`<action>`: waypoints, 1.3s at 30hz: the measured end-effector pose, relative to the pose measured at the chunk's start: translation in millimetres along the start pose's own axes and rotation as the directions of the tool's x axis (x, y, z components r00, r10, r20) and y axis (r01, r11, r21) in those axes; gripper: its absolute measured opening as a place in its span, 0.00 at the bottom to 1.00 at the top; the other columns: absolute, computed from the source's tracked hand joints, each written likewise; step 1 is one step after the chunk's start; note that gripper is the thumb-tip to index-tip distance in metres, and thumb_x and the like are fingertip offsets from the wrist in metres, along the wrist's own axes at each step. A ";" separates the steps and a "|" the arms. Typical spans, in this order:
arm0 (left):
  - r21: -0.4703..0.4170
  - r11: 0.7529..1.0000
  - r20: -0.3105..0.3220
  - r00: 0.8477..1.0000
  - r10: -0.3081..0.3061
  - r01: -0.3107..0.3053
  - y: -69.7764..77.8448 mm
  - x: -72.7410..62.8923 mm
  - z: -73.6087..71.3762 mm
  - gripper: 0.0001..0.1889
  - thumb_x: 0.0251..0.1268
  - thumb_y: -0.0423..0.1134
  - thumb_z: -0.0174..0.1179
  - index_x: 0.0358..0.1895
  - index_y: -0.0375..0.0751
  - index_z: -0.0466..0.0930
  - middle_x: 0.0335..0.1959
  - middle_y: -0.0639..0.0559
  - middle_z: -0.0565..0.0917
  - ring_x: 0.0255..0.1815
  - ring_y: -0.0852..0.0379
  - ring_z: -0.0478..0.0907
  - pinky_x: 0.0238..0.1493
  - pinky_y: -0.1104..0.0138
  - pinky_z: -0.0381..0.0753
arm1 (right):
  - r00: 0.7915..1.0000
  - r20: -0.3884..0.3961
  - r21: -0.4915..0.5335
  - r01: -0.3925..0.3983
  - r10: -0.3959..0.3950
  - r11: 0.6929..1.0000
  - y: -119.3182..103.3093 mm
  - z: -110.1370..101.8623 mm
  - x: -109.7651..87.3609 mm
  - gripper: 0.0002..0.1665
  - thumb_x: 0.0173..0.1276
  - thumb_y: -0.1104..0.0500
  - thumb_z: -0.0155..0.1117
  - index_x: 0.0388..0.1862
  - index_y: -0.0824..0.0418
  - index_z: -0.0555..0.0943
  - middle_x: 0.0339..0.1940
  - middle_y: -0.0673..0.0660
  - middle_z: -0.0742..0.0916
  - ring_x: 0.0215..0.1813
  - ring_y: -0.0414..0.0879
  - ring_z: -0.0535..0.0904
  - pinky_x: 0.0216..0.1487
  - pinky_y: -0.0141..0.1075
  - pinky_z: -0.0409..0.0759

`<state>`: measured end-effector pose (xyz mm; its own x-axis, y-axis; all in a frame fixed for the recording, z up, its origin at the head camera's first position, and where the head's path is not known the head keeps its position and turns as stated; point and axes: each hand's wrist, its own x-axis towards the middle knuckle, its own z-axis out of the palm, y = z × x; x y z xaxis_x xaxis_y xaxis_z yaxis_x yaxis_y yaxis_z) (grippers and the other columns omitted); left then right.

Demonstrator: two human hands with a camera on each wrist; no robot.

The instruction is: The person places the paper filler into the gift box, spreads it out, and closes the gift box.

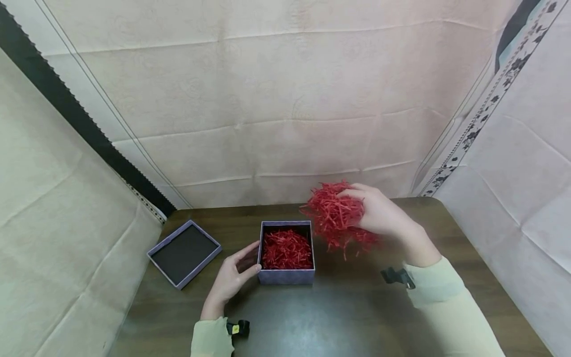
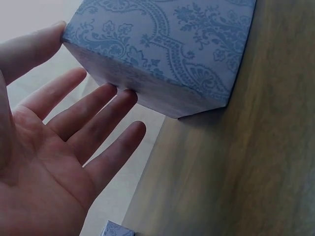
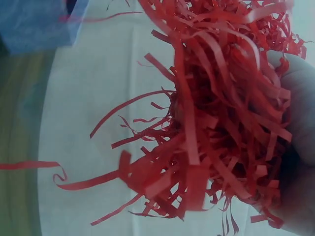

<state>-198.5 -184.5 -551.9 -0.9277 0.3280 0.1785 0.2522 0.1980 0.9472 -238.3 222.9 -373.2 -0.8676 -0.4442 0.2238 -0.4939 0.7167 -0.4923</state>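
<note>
A blue-and-lilac patterned box (image 1: pixel 286 276) stands without its lid on the table, with red shredded paper (image 1: pixel 286 249) inside. My left hand (image 1: pixel 236 272) is at the box's left side, fingers spread and fairly straight. In the left wrist view, the thumb meets a corner of the box and some fingertips touch its side. To the right of the box, my right hand (image 1: pixel 379 210) grips a big tangled clump of red shredded paper (image 1: pixel 336 215) above the table. Loose strands dangle from this clump (image 3: pixel 221 108) in the right wrist view, hiding much of the fingers.
The box lid (image 1: pixel 184 254) lies at the left with its dark inside facing up. Pale patterned cloth (image 1: pixel 285 99) hangs behind the brown wooden table (image 1: pixel 339 317) and along both sides. Each wrist wears a dark strap (image 1: pixel 398 277).
</note>
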 end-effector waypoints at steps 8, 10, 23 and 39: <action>0.012 1.000 -0.003 1.000 -0.004 0.004 -3.4 -2.1 -1.3 0.32 0.73 0.30 0.69 0.78 0.39 0.73 0.71 0.34 0.79 0.70 0.39 0.79 0.70 0.40 0.75 | 0.996 -0.010 0.122 0.094 -0.093 0.988 -23.8 24.1 23.1 0.26 0.62 0.56 0.83 0.60 0.50 0.88 0.65 0.52 0.84 0.70 0.52 0.79 0.71 0.55 0.78; 0.011 1.000 -0.003 1.000 -0.005 0.005 -3.9 -2.6 -1.2 0.32 0.73 0.30 0.69 0.78 0.39 0.73 0.71 0.34 0.79 0.69 0.39 0.79 0.69 0.40 0.75 | 0.994 -0.012 0.144 0.108 -0.108 0.984 -29.8 31.0 27.2 0.26 0.62 0.55 0.83 0.60 0.50 0.88 0.65 0.51 0.85 0.69 0.51 0.79 0.70 0.54 0.78; 0.016 1.000 0.006 1.000 0.003 -0.003 -2.7 -0.7 -0.7 0.33 0.72 0.30 0.69 0.79 0.41 0.72 0.70 0.38 0.81 0.70 0.39 0.79 0.69 0.38 0.75 | 0.997 0.038 0.184 0.054 -0.062 0.981 -58.1 64.8 41.6 0.34 0.56 0.67 0.81 0.64 0.55 0.86 0.75 0.63 0.79 0.79 0.63 0.69 0.74 0.57 0.74; 0.061 0.998 -0.010 0.999 -0.031 0.032 -3.7 -1.9 -4.5 0.30 0.72 0.35 0.72 0.75 0.43 0.77 0.70 0.44 0.81 0.71 0.38 0.78 0.70 0.37 0.74 | 0.988 0.124 0.220 0.062 -0.091 0.973 -36.2 118.9 50.7 0.32 0.59 0.64 0.83 0.63 0.54 0.86 0.59 0.53 0.86 0.61 0.49 0.83 0.63 0.46 0.83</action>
<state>-199.0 -190.0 -554.6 -0.9380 0.3120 0.1514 0.2387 0.2641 0.9345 -257.4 110.5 -444.0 -0.8054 -0.5704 0.1615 -0.5214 0.5519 -0.6508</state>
